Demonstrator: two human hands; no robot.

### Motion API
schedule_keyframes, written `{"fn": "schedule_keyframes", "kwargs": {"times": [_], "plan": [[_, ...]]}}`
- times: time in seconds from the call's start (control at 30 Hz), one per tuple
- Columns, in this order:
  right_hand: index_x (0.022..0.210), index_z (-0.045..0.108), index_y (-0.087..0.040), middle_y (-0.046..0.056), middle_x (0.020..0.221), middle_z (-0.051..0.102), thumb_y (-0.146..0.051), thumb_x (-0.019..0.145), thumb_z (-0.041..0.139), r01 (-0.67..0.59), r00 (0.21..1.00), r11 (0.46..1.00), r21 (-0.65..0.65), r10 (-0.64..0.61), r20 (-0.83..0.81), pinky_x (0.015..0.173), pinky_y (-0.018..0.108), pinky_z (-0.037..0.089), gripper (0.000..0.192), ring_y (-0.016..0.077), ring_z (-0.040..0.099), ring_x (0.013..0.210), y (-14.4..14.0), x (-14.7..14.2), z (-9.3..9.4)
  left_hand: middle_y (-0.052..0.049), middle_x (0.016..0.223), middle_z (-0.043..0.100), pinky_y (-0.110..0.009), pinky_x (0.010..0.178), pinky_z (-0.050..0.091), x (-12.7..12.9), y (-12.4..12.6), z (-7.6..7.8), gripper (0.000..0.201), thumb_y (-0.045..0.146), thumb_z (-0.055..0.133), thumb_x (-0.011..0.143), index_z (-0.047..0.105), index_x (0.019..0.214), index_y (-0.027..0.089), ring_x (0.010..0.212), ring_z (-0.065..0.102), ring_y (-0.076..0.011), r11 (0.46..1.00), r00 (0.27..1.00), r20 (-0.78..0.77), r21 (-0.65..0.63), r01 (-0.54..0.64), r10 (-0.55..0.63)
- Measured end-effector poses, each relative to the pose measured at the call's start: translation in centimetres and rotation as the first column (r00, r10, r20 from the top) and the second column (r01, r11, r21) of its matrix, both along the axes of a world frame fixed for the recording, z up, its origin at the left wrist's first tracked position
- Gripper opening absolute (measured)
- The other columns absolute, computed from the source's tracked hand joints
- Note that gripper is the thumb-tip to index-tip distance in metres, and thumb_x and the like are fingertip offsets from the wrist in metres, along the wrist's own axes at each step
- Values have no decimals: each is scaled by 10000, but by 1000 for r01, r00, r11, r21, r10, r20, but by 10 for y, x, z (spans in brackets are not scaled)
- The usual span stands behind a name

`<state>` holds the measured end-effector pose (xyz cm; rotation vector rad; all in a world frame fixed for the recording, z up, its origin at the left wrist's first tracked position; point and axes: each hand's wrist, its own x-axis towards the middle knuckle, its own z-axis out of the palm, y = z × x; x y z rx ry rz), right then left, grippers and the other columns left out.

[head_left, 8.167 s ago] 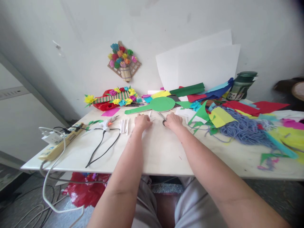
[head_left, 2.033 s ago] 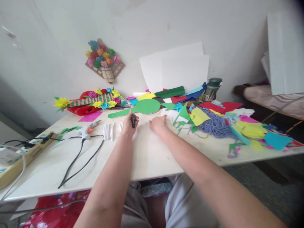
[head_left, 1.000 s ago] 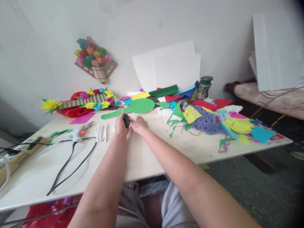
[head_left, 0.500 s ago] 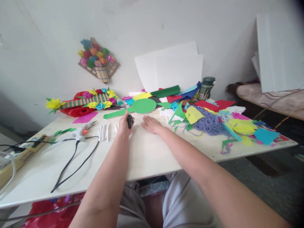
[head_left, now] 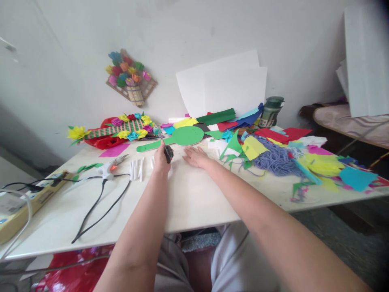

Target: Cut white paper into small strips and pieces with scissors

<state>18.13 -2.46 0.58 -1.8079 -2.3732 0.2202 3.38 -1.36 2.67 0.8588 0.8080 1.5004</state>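
My left hand [head_left: 162,158] is closed around a pair of black-handled scissors [head_left: 168,153], their tips pointing away from me. Just beyond both hands lies a flat green guitar-shaped piece [head_left: 187,136], with a round body and a long neck stretching left. My right hand [head_left: 196,157] rests palm down on the tabletop, fingers spread, holding nothing, close to the near edge of that green piece. Short white paper rolls [head_left: 136,169] lie left of my left hand, some of them partly hidden by it.
A glue gun [head_left: 107,169] with a black cord lies left, near a power strip [head_left: 39,198]. Behind it sits a flower-trimmed guitar craft [head_left: 115,129]. Coloured paper, purple yarn [head_left: 273,158] and a dark green bottle [head_left: 270,111] crowd the right side. White boards [head_left: 225,87] lean on the wall.
The whole scene has shifted slightly rightward in view as my head turned. My hands keep nearly the same places, the left one still holding the scissors.
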Motion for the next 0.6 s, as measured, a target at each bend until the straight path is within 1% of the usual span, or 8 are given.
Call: {"fn": "schedule_keyframes", "kwargs": {"times": [0.07, 0.17, 0.23, 0.33, 0.4, 0.5, 0.53, 0.6], "plan": [[1396, 309, -174, 33, 1485, 206, -437, 906, 204, -24, 999, 1000, -10, 24, 22, 1086, 465, 87, 566, 193, 145, 1369, -1, -5, -1, 7, 414, 478, -185, 315, 216, -2, 0, 0, 426, 537, 535, 752, 454, 555, 168, 328, 395, -59, 1000, 1000, 22, -2, -10, 10], [1371, 357, -199, 39, 1465, 266, -410, 913, 216, -37, 999, 998, 46, 36, 17, 1075, 475, 121, 524, 196, 203, 1354, -3, -8, -6, 11, 412, 471, -181, 315, 214, -3, -1, 0, 423, 533, 539, 751, 456, 558, 166, 331, 399, -58, 1000, 999, 38, -12, -14, 14], [1338, 408, -211, 42, 1442, 322, -379, 915, 240, -55, 998, 993, 100, 53, 19, 1072, 458, 146, 485, 193, 266, 1331, -5, -7, -10, 8, 417, 476, -180, 317, 217, -3, -1, 0, 418, 525, 545, 750, 455, 554, 166, 335, 404, -57, 1000, 999, 50, -18, -17, 17], [1284, 475, -182, 61, 1407, 386, -347, 912, 272, -81, 997, 981, 175, 78, 25, 1066, 395, 198, 455, 188, 337, 1294, -7, -7, -13, 9, 421, 477, -182, 319, 214, -4, -1, -1, 410, 510, 546, 754, 454, 550, 167, 335, 407, -58, 999, 998, 61, -23, -32, 33], [1296, 461, -152, 75, 1401, 395, -362, 909, 280, -102, 995, 976, 191, 98, 26, 1065, 373, 210, 476, 205, 335, 1295, -9, -9, -14, 13, 420, 472, -182, 320, 212, -5, -1, -1, 403, 501, 545, 757, 451, 551, 167, 333, 403, -57, 999, 997, 62, -27, -46, 47], [1335, 412, -127, 85, 1404, 389, -400, 900, 302, -112, 994, 978, 174, 111, 13, 1065, 369, 218, 525, 237, 314, 1305, -11, -11, -12, 16, 418, 463, -185, 324, 210, -6, -2, 0, 396, 494, 550, 754, 444, 555, 168, 332, 396, -57, 998, 997, 60, -36, -55, 57], [1328, 422, -130, 86, 1395, 403, -399, 900, 305, -96, 995, 981, 171, 98, -2, 1054, 360, 241, 519, 237, 333, 1294, -12, -11, -12, 17, 418, 461, -186, 326, 210, -6, -2, 0, 396, 494, 554, 752, 441, 555, 169, 332, 394, -57, 998, 997, 60, -37, -55, 57], [1294, 466, -153, 83, 1353, 460, -372, 902, 306, -41, 998, 982, 183, 50, -41, 1002, 337, 316, 477, 228, 420, 1231, -14, -10, -10, 19, 419, 458, -188, 328, 211, -6, -2, 0, 397, 497, 560, 745, 437, 557, 170, 333, 389, -56, 998, 997, 61, -37, -55, 57]]}}
